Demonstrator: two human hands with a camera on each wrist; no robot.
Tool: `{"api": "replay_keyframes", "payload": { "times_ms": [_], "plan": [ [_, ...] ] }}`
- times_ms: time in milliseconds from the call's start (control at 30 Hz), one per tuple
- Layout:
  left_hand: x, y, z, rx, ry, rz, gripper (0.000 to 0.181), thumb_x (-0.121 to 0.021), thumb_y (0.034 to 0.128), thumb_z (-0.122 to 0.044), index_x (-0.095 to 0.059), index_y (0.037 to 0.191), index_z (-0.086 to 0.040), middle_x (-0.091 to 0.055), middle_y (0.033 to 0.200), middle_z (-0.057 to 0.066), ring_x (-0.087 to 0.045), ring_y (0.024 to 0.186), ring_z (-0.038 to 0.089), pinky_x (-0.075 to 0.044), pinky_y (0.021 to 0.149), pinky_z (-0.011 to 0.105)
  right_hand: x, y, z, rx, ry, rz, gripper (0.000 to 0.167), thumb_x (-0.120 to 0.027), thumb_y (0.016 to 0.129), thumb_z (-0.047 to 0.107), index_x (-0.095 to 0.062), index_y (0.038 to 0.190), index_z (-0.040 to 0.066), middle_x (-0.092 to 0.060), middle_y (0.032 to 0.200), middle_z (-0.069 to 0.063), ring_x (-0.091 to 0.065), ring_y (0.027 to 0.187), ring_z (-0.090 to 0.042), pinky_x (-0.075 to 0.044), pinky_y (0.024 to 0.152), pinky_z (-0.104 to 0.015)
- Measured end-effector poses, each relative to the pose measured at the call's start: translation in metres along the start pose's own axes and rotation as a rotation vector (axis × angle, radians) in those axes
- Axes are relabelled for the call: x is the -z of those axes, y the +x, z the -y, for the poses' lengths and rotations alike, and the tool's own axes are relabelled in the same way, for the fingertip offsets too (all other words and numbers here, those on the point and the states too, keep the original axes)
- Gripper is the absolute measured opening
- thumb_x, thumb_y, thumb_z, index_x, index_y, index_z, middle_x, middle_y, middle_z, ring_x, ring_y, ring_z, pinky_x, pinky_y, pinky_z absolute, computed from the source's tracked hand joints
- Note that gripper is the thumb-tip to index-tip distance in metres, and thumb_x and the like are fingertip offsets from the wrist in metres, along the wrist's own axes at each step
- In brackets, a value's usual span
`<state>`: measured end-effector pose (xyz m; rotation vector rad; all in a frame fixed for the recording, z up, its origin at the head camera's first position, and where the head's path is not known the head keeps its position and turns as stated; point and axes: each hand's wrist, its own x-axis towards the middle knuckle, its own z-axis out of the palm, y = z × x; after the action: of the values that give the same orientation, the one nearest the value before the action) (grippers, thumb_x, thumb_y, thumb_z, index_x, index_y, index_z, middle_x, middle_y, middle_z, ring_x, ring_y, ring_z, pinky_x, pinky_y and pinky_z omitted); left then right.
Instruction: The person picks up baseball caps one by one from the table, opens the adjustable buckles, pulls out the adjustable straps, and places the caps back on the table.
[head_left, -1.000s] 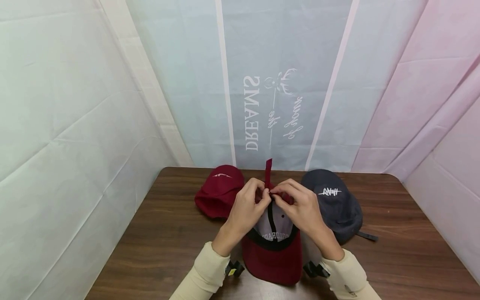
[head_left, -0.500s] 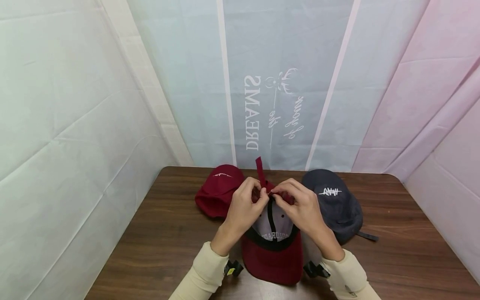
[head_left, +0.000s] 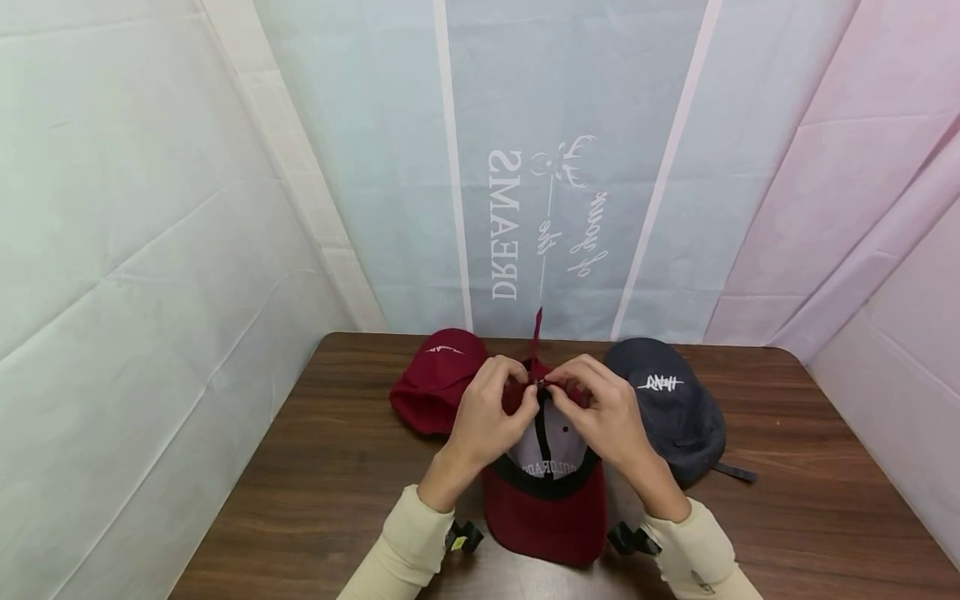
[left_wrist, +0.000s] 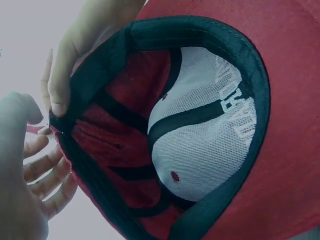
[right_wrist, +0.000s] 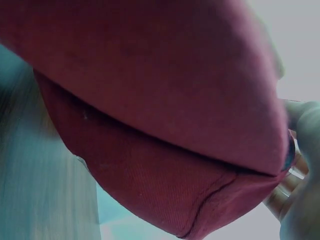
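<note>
A dark red baseball cap (head_left: 547,525) lies in the middle with its brim toward me and its hollow facing up. Its grey mesh lining (left_wrist: 200,150) and dark sweatband (left_wrist: 255,135) show in the left wrist view. At the back of the cap, my left hand (head_left: 487,417) pinches the red strap (head_left: 537,337) near the buckle; the strap's loose end sticks up. My right hand (head_left: 603,412) pinches the cap's back edge just beside it, thumb on the sweatband. Fingertips nearly meet and partly hide the buckle. Red cloth fills most of the right wrist view.
Another red cap (head_left: 442,383) with white lettering sits to the left on the brown wooden table (head_left: 300,492). To the right lies a dark grey cap (head_left: 667,417), its strap trailing on the table. A printed cloth curtain (head_left: 547,83) hangs behind, pale cloth (head_left: 150,250) at the sides.
The strap's loose end tipped left, then swung back upright, and now appears nearly edge-on. My left fingers shifted slightly at the buckle; both hands stay at the cap's back.
</note>
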<state>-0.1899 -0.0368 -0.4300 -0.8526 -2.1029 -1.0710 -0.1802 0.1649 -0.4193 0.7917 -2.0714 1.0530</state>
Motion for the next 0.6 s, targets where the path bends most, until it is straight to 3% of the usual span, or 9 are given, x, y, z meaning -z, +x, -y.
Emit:
{"api": "replay_keyframes", "payload": {
  "times_ms": [300,600],
  "plan": [
    [-0.0026,-0.0024,0.0057,-0.066,0.045,0.077,0.034,-0.081,0.0882,-0.01,-0.057,0.113,-0.008,-0.064,0.115,0.005,-0.057,0.107,0.02,-0.055,0.09,0.029,0.0013,0.0,-0.0023,-0.015,0.008,-0.007,0.026,-0.081,0.086,-0.006,-0.077,0.102,0.014,-0.074,0.097,-0.003,-0.055,0.065,-0.005,-0.045,0.059,-0.017],
    [-0.0044,-0.0012,0.005,-0.039,0.059,0.012,0.017,-0.074,0.0921,-0.002,-0.063,0.101,-0.011,-0.066,0.105,0.002,-0.062,0.104,0.018,-0.056,0.086,0.028,0.0034,0.0005,-0.0029,-0.03,-0.011,0.027,0.024,-0.083,0.087,-0.003,-0.077,0.102,0.015,-0.073,0.098,0.001,-0.059,0.064,-0.007,-0.048,0.059,-0.016]
  ]
}}
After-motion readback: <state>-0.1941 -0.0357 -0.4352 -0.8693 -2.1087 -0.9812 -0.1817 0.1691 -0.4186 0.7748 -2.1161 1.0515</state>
